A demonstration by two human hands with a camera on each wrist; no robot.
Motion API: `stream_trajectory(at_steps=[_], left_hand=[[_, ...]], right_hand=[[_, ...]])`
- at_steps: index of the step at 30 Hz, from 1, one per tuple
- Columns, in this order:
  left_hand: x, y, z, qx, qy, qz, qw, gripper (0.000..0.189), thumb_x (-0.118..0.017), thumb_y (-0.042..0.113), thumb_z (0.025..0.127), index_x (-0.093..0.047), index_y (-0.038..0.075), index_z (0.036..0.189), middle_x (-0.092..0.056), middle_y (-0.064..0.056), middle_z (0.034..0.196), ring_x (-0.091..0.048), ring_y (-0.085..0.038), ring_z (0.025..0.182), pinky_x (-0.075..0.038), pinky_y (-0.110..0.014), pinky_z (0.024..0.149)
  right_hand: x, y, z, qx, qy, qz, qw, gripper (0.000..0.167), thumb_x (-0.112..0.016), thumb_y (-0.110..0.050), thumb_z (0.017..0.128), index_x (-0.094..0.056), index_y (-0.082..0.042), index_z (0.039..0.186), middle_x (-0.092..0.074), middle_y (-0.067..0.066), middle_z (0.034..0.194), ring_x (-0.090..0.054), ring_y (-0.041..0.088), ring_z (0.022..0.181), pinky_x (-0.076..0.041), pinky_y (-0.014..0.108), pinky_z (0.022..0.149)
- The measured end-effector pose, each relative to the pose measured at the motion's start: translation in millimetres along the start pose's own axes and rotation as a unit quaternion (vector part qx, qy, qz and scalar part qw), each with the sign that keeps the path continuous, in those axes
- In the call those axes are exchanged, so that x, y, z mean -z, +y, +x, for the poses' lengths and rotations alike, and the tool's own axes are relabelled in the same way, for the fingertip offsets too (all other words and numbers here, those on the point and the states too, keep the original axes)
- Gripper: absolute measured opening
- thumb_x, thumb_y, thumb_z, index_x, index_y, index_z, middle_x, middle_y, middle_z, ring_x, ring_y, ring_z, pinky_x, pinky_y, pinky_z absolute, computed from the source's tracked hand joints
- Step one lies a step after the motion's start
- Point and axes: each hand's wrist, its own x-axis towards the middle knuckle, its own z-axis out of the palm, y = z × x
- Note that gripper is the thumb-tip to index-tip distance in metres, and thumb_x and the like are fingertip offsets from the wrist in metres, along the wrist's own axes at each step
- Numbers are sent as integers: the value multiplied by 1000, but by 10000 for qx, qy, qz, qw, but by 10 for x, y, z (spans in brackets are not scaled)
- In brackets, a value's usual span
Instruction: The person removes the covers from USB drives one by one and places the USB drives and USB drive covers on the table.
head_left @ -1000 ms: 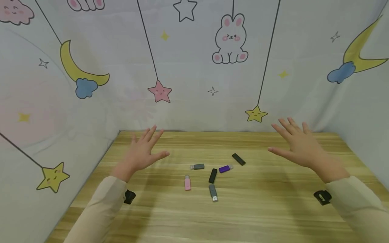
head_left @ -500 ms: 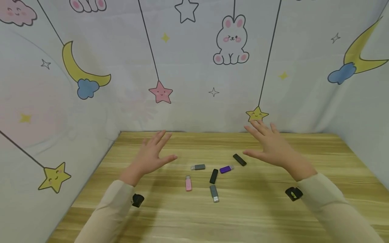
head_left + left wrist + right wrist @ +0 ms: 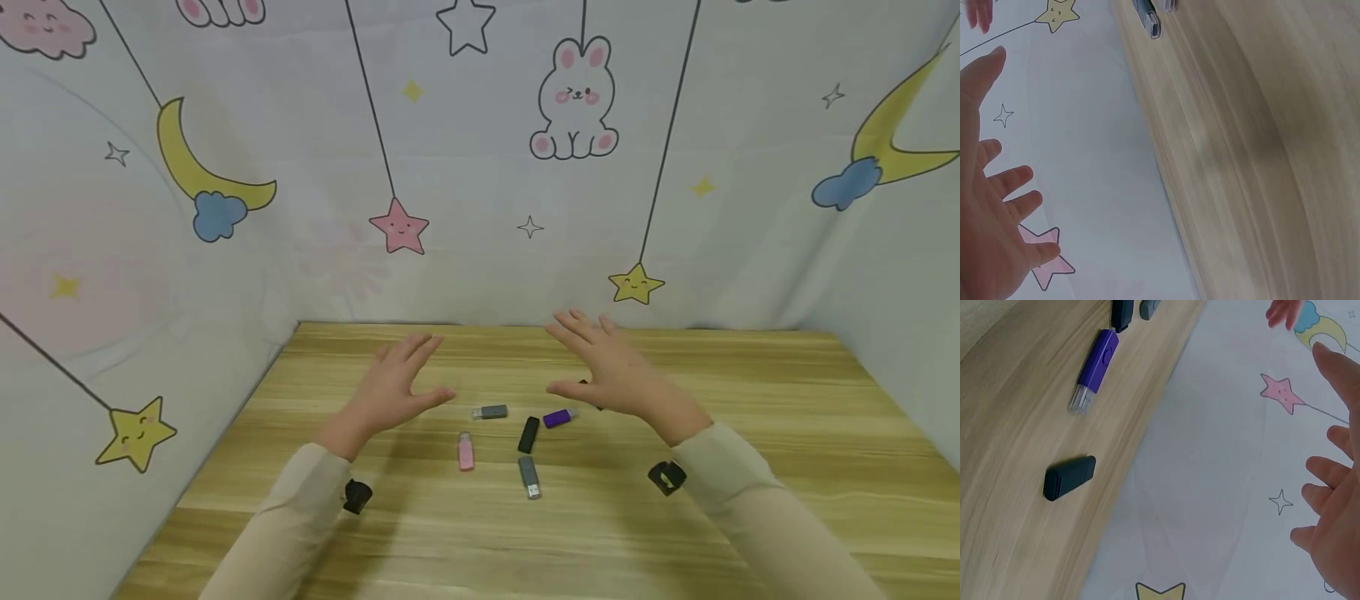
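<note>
Both hands hover over a wooden table with fingers spread and nothing held. My left hand is left of a grey USB stick and above and left of a pink USB stick. My right hand partly covers a black USB stick in the head view; the right wrist view shows that stick whole. Nearest its thumb lies a purple USB stick with a clear cap over its plug. Between the hands lie a second black stick and another grey stick, its metal plug toward me.
The wooden table ends at a white curtain printed with stars, moons and a rabbit. More curtain hangs at the left and right sides. A black wrist camera sits under the left sleeve, another camera under the right.
Both hands have moved inward toward each other, the right one farther, so it now overlaps the far black stick. The USB sticks stay where they lay.
</note>
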Motion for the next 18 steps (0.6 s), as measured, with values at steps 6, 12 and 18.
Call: stream_trajectory(at_steps=[6, 12, 18], left_hand=[[-67, 41, 26, 49, -67, -187, 9998, 85, -64, 51, 88, -28, 9, 152, -33, -17, 152, -30, -36, 140, -18, -58, 113], [-153, 65, 49, 122, -124, -420, 9990, 85, -65, 51, 88, -28, 10, 152, -34, -17, 152, -31, -36, 139, -22, -61, 110], [-228, 101, 75, 196, -244, -653, 9974, 84, -67, 47, 88, -27, 10, 152, -34, -21, 151, -32, -40, 138, -25, -61, 109]], right_hand=[[-168, -47, 124, 68, -67, 83, 9999, 82, -67, -49, 87, -31, -13, 151, -26, 11, 157, -20, 32, 145, -11, 55, 116], [-304, -103, 221, 91, -157, 265, 9995, 83, -68, -49, 86, -33, -11, 150, -29, 14, 156, -27, 34, 142, -22, 54, 114], [-433, -141, 305, 152, -220, 351, 9990, 79, -70, -44, 87, -36, -9, 148, -33, 14, 154, -33, 35, 139, -23, 53, 113]])
